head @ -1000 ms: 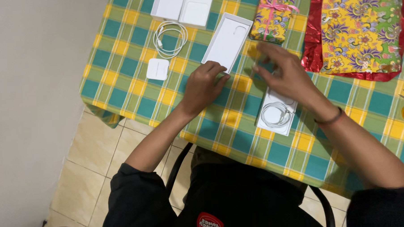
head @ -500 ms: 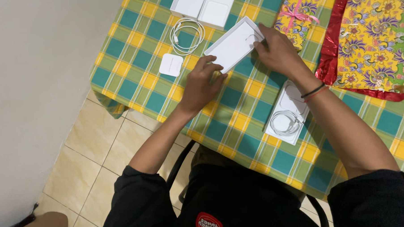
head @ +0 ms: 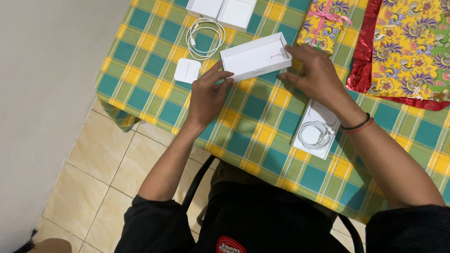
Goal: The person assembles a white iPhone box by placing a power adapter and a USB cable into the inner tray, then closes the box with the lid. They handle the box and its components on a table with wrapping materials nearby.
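I see the white box tray [head: 255, 57] on the checked tablecloth [head: 265, 135], its interior apparently empty. The left hand [head: 207, 94] pinches its near-left end; the right hand [head: 317, 76] grips its right end, fingers spread. A coiled white cable [head: 204, 38] lies just beyond.

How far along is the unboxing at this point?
Done: coiled cable, square adapter and earphone tray lie out on the checked tablecloth. In hand: left hand and right hand grip the white box. Left: its contents aren't visible.
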